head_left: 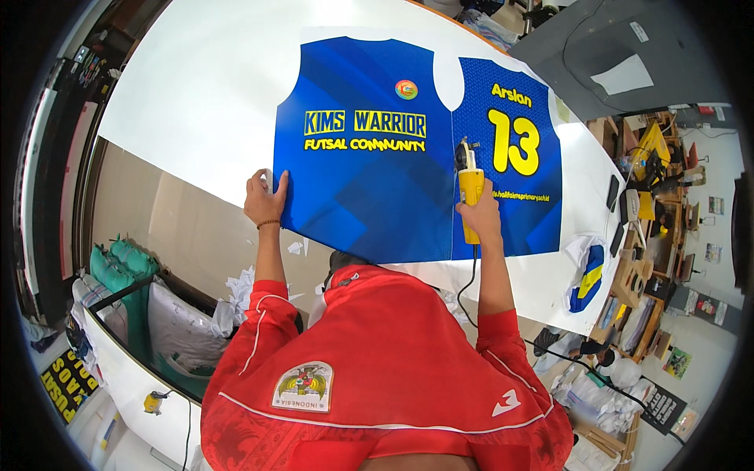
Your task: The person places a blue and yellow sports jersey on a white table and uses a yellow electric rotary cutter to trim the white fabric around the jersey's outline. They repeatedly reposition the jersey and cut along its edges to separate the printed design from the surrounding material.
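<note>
A large blue printed jersey panel (353, 200), sleeveless in outline with yellow lettering, lies flat on the white table (204, 86). Beside it, on the right, is a second blue panel (518, 220) with a big yellow number. My right hand (481, 213) grips a yellow hand-held electric fabric cutter (471, 188), its dark metal head pointing away from me over the seam between the panels. My left hand (265, 200) rests at the first panel's lower left edge. Its thumb touches the blue fabric, and a gap shows between thumb and fingers.
The cutter's black cord (463, 297) runs down past my right arm. A blue, yellow and white fabric piece (587, 276) lies at the table's right end. White scraps (236, 298) and a green sack (114, 271) are below left. A grey surface (581, 59) stands far right.
</note>
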The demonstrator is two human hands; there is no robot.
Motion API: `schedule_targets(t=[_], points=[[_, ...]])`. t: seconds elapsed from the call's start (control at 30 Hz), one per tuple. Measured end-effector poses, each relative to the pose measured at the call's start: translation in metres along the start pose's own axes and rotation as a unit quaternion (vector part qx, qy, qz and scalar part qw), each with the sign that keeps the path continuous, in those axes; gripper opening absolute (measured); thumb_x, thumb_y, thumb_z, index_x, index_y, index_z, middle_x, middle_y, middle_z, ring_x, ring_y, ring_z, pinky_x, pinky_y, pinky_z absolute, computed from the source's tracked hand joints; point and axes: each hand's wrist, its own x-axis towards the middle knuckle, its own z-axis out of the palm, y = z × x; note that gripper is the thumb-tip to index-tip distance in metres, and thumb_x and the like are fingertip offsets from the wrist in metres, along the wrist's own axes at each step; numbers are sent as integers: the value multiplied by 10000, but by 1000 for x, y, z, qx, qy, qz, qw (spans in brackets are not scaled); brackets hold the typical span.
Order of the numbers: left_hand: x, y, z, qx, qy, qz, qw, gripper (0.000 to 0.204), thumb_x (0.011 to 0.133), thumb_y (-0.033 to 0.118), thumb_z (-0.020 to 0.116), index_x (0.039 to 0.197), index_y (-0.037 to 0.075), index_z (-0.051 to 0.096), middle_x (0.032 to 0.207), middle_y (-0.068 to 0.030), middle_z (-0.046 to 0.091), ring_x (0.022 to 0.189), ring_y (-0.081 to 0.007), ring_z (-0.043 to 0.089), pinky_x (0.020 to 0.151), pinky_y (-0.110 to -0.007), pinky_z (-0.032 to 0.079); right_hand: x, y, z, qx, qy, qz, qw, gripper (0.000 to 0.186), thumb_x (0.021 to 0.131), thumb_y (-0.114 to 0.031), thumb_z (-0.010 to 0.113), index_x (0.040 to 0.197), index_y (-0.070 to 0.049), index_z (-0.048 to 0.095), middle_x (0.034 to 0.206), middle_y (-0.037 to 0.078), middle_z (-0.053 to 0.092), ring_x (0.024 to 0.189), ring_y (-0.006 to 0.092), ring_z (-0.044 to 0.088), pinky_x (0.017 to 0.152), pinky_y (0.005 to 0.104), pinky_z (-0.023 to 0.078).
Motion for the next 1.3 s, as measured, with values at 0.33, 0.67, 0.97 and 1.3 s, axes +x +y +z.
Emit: schedule_targets(t=[0.33, 0.67, 0.97, 1.3], points=[[1, 0, 2, -12, 26, 14, 999, 477, 808, 543, 841, 1073, 163, 727, 837, 8, 624, 694, -173, 646, 621, -349, 533, 65, -23, -7, 8, 2, -33, 999, 795, 715, -291, 809, 1367, -99, 396, 1168, 296, 690, 1105, 494, 672, 929, 554, 548], [2, 4, -4, -19, -15, -23, 999, 503, 811, 572, 828, 1095, 170, 722, 938, -28, 697, 792, -241, 703, 687, -403, 564, 112, -44, -10, 5, 9, -53, 999, 783, 697, -278, 807, 1338, -66, 412, 1150, 296, 698, 1071, 495, 683, 919, 540, 554], [2, -1, 3, -9, 36, 14, 999, 456, 806, 540, 845, 1061, 182, 724, 826, 16, 614, 672, -171, 629, 606, -349, 519, 135, -55, -22, 10, -6, -74, 997, 852, 688, -260, 812, 1419, -61, 422, 1189, 288, 693, 1103, 475, 680, 945, 513, 550], [1, 0, 6, -24, 52, 21, 998, 455, 791, 525, 860, 1060, 186, 720, 813, 19, 608, 660, -169, 624, 584, -339, 512, 158, -25, -61, -84, -51, -144, 985, 1024, 693, -250, 821, 1585, -128, 334, 1332, 286, 647, 1233, 470, 626, 1044, 501, 510]])
